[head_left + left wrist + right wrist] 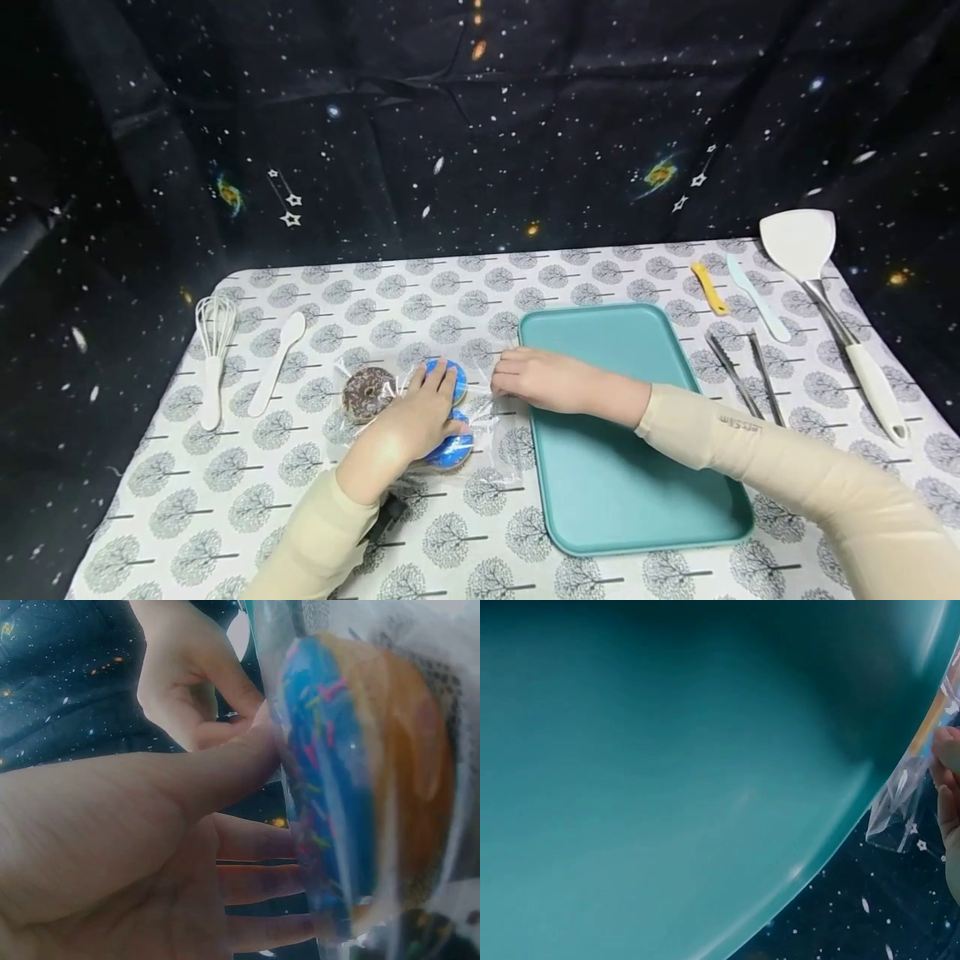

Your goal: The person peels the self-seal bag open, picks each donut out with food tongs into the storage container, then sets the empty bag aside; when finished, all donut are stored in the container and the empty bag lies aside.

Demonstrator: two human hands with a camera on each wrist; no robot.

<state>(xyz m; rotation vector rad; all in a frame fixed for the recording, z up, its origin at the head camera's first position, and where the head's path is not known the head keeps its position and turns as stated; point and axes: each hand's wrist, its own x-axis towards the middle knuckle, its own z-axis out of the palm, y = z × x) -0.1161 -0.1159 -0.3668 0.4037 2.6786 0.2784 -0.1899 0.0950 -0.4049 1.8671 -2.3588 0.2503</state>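
Three bagged doughnuts [438, 412], two hands.

Blue-iced doughnuts [450, 450] with coloured sprinkles and a chocolate doughnut [367, 393] sit beside a teal tray [622, 467] on a grey tree-print cloth [450, 292], against a starry black backdrop [480, 125].

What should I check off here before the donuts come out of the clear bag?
1. Left hand presses on the clear bag over the blue-frosted donuts: ok.
2. Right hand pinches the bag's edge beside the teal tray: ok.
3. Bag mouth already open: cannot tell.
4. Tray surface bare to receive donuts: ok.
5. Chocolate donut inside the same bag: ok.
6. Tongs lie free, right of the tray: ok.
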